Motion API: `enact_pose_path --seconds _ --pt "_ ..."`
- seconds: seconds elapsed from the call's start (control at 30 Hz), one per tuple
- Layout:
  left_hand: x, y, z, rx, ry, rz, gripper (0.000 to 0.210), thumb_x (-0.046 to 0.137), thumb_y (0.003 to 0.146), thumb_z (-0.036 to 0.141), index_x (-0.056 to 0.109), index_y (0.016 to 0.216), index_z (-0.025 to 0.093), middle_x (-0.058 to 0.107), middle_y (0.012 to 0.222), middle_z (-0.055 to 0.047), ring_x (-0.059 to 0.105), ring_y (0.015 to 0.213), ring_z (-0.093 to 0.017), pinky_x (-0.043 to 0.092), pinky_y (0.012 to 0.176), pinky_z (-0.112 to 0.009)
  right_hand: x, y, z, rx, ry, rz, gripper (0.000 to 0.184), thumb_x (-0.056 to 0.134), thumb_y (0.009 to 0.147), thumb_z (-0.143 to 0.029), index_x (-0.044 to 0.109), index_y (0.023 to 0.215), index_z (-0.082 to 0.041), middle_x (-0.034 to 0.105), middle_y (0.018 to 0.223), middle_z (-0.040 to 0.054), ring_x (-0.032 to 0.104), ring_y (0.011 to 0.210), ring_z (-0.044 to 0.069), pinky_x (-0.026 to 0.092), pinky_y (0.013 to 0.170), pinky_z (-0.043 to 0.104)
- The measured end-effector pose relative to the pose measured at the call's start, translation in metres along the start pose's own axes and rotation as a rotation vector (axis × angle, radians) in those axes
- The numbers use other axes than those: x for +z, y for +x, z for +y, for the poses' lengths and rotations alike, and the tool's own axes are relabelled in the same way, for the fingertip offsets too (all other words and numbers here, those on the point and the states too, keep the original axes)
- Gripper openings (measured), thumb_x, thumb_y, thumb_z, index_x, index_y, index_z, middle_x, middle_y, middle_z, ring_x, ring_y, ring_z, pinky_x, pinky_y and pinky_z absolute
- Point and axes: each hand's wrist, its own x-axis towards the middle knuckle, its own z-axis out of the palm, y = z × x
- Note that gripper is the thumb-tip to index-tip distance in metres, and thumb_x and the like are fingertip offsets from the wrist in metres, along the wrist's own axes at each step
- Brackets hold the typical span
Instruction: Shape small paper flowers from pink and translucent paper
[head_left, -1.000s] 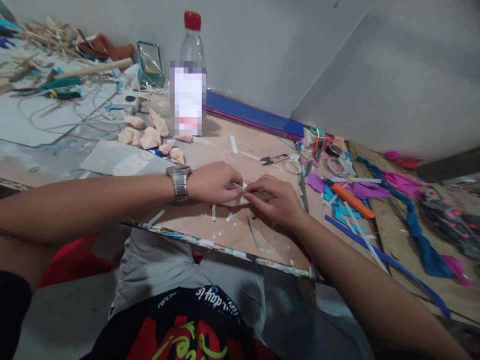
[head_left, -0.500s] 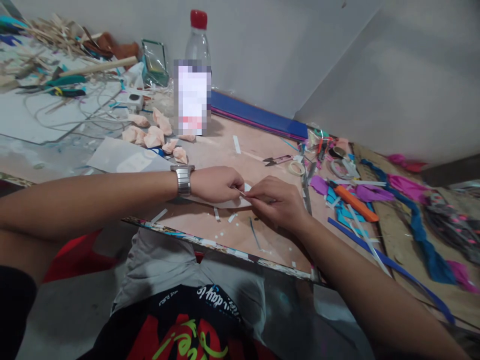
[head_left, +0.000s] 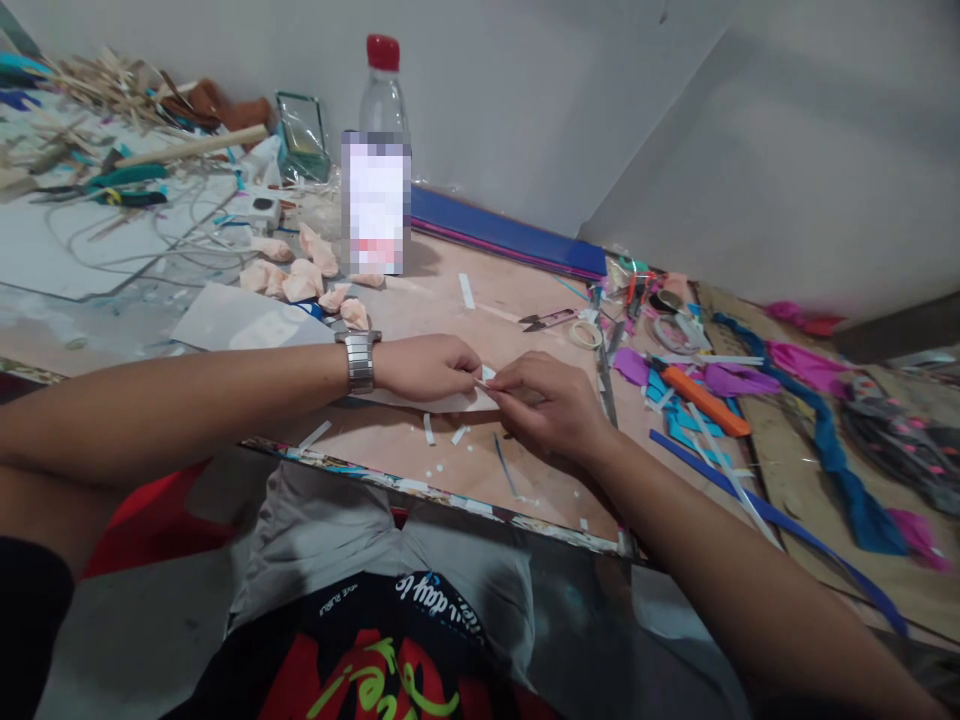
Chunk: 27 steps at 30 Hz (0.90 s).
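My left hand [head_left: 431, 368], wearing a metal watch [head_left: 359, 360] at the wrist, is closed with thumb and forefinger pinched together. From the right, my right hand [head_left: 551, 402] meets it in a pinch, the fingertips almost touching. Between them shows the end of a thin pale strip [head_left: 484, 384], mostly hidden by the fingers, and I cannot tell its material. Beneath both hands lies a white sheet of paper [head_left: 450, 402], partly covered. Small white paper scraps [head_left: 429, 430] and thread snips [head_left: 547, 320] lie on the board around them.
A phone [head_left: 376, 205] leans on a red-capped bottle [head_left: 384, 95]. Crumpled peach pieces [head_left: 304, 280], pliers [head_left: 124, 185] and wooden sticks [head_left: 105, 85] are at left. A tape roll [head_left: 586, 334], an orange cutter [head_left: 705, 400] and a blue strip [head_left: 780, 535] lie at right.
The whole view has shifted slightly, with the background lower and a little left. Both hands keep their pinch over the paper, and less of the thin strip shows between them.
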Motion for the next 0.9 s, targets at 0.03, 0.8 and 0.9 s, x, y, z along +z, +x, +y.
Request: enact_pose_path --seconds 0.03,0.8,0.9 --pt "-0.0003 0.0001 0.0000 -0.005 -0.007 -0.005 0.026 0.047 0.088 0.032 0.064 0.077 0.016 0.058 0.071 0.000 0.049 0.065 -0.013 0.035 0.064 -0.027 0.0001 -0.0004 0.0001 0.011 -0.001 -0.001 0.010 0.067 0.097 -0.028 0.076 0.095 -0.024 0.079 0.088 0.0055 0.072 0.082 0.022 0.055 0.079 0.040" --pt "0.0000 -0.0008 0.0012 0.072 -0.023 -0.021 0.021 0.052 0.090 0.033 0.064 0.084 0.017 0.056 0.074 0.001 0.047 0.070 -0.013 0.035 0.067 -0.026 -0.0002 0.0022 0.0002 -0.065 0.011 0.018 0.011 0.068 0.099 -0.028 0.078 0.103 -0.026 0.082 0.090 0.0040 0.074 0.081 0.021 0.054 0.078 0.040" --pt "-0.0001 -0.0012 0.0028 0.075 -0.037 -0.030 0.019 0.052 0.089 0.032 0.062 0.082 0.018 0.055 0.073 0.002 0.046 0.068 -0.012 0.035 0.065 -0.026 -0.0007 0.0024 0.0015 -0.078 0.006 0.012 0.013 0.066 0.099 -0.026 0.079 0.102 -0.027 0.081 0.089 0.0037 0.073 0.080 0.021 0.054 0.078 0.040"
